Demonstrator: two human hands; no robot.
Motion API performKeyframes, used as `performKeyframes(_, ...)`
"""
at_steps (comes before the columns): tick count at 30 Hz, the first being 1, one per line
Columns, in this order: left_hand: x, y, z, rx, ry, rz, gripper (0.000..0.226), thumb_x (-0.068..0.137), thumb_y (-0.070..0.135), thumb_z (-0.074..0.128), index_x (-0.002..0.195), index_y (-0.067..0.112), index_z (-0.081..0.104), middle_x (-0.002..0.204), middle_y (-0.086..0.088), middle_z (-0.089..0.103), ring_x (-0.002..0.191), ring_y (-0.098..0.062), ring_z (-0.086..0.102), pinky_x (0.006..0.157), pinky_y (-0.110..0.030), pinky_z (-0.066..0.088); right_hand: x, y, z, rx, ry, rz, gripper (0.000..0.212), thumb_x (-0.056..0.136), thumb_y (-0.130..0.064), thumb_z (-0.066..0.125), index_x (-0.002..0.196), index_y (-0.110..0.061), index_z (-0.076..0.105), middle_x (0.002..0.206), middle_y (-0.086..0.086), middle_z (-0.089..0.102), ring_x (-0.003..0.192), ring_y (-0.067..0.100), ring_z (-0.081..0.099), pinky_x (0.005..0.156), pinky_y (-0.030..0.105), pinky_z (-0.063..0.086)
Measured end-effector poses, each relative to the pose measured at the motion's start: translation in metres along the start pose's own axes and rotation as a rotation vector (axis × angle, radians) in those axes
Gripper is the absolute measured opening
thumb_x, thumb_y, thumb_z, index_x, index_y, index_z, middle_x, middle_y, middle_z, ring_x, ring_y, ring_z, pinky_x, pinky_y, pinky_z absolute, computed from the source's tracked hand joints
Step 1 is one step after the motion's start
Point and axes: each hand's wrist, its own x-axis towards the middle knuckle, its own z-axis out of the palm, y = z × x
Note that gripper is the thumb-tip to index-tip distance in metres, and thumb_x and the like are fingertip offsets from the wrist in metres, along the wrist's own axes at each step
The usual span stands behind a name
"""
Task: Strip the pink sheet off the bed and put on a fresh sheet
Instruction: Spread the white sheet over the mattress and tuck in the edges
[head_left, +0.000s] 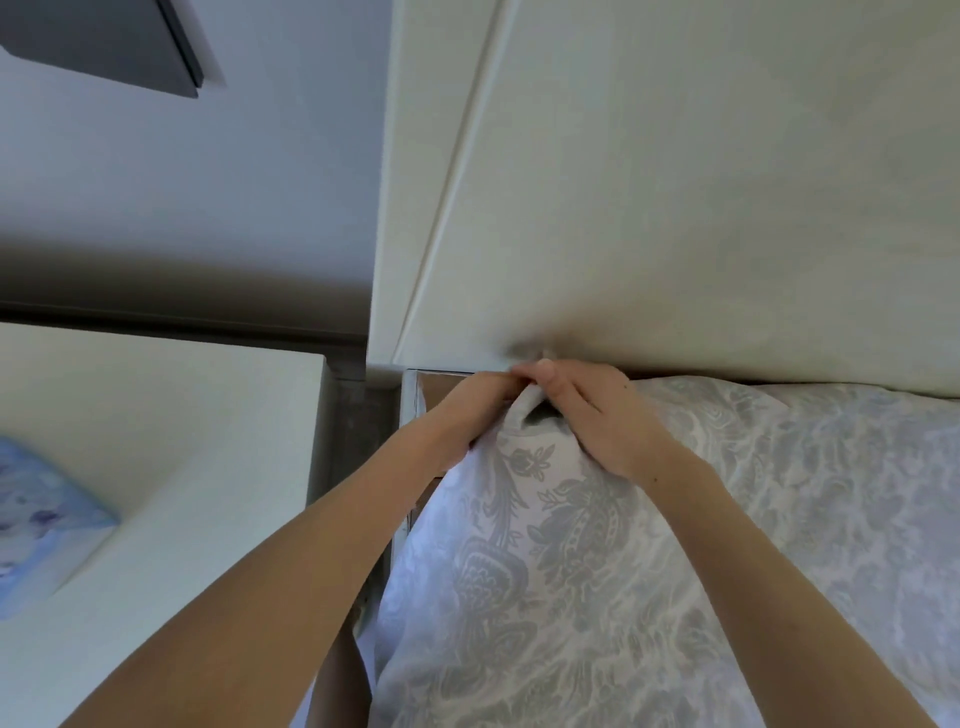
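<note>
Patterned sheet (571, 571), grey on white, is spread over the lower right of the frame, and its bunched corner is held at centre frame between the left hand (467, 415) and the right hand (592, 415), just below the white headboard (675, 208). A narrow gap is left between the bed frame edge (409, 415) and the white nightstand (156, 415) at the left, on which a blue patterned box (41, 519) is seen. The corner is gripped by both hands, fingers curled round the cloth, the two hands close together.
</note>
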Motion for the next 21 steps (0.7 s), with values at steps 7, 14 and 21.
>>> performKeyframes(7, -0.002, -0.008, -0.016, -0.325, -0.027, -0.142, 0.027, 0.094, 0.020, 0.049, 0.105, 0.008, 0.070, 0.104, -0.009, 0.071, 0.101, -0.024, 0.064, 0.094, -0.033, 0.048, 0.018, 0.008, -0.003, -0.162, -0.296, 0.264, 0.052, 0.100, -0.049, 0.024, 0.110, -0.024, 0.069, 0.113, -0.003, 0.067, 0.112, 0.013, 0.055, 0.091, 0.020, 0.034)
performKeyframes(14, -0.012, -0.027, -0.021, -0.275, 0.228, 0.240, 0.023, 0.100, 0.023, 0.042, 0.090, 0.015, 0.061, 0.080, 0.001, 0.067, 0.080, -0.015, 0.061, 0.076, -0.026, 0.048, 0.039, 0.020, 0.002, -0.053, -0.322, 0.434, 0.080, 0.071, -0.089, 0.019, 0.096, -0.029, 0.066, 0.113, -0.003, 0.065, 0.112, 0.018, 0.057, 0.107, 0.041, 0.037)
performKeyframes(21, -0.014, -0.008, -0.007, 0.039, -0.186, 0.298, 0.053, 0.104, 0.033, 0.020, 0.124, 0.004, 0.059, 0.133, -0.002, 0.056, 0.122, -0.008, 0.049, 0.111, -0.024, 0.029, 0.037, 0.020, 0.000, 0.082, -0.268, 0.422, 0.064, 0.095, -0.059, 0.022, 0.102, -0.013, 0.066, 0.109, 0.003, 0.068, 0.107, 0.017, 0.059, 0.102, 0.031, 0.038)
